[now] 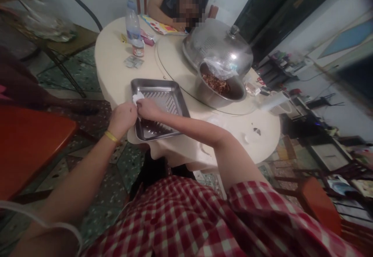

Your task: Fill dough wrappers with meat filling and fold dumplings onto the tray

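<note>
A rectangular metal tray (183,107) with a slotted, ridged bottom sits at the near left edge of the round table. My left hand (124,118) is closed at the tray's left rim, its fingertips mostly hidden; a yellow band is around that wrist. Reaching across the tray, my right hand (148,109) is closed on a crumpled white tissue (138,96) against the left side wall. The two hands almost touch.
On the table (112,66) stand a plastic bottle (133,26), a small can (138,49), a metal bowl (214,101) of brown food and a large perforated metal cover (217,41). A person (163,0) leans over the far side. An orange chair (32,140) is at left.
</note>
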Motion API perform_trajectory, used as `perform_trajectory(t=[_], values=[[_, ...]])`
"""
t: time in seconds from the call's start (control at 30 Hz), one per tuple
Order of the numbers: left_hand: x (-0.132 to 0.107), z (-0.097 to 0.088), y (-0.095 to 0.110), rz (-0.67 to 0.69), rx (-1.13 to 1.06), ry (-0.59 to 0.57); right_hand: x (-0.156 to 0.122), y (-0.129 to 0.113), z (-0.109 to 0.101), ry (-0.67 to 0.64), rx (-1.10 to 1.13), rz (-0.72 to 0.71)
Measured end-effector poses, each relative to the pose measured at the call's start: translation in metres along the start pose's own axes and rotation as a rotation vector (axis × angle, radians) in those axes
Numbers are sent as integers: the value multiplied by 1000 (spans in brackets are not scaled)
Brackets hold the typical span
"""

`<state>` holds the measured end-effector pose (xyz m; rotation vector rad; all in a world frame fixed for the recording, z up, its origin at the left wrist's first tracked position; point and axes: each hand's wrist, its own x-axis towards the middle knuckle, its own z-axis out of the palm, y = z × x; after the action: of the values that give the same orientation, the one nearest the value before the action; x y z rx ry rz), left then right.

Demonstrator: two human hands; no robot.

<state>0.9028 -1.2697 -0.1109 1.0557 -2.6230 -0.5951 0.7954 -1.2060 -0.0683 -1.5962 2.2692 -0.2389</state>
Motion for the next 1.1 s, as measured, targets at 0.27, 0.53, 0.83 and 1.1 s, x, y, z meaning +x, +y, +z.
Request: perform_trajectory(t=[0.27,0.53,0.83,1.1], values=[[3,-16,32,-182,177,-97,-89,-12,-13,-308,72,-145],[18,-30,53,-193,308,-198,-102,23,-46,-497,-122,-347],[26,-34,50,-143,369,-221,-119,100,-49,-302,-482,-294],[14,-34,53,-133,387,-183,-19,99,-41,23,-538,131]])
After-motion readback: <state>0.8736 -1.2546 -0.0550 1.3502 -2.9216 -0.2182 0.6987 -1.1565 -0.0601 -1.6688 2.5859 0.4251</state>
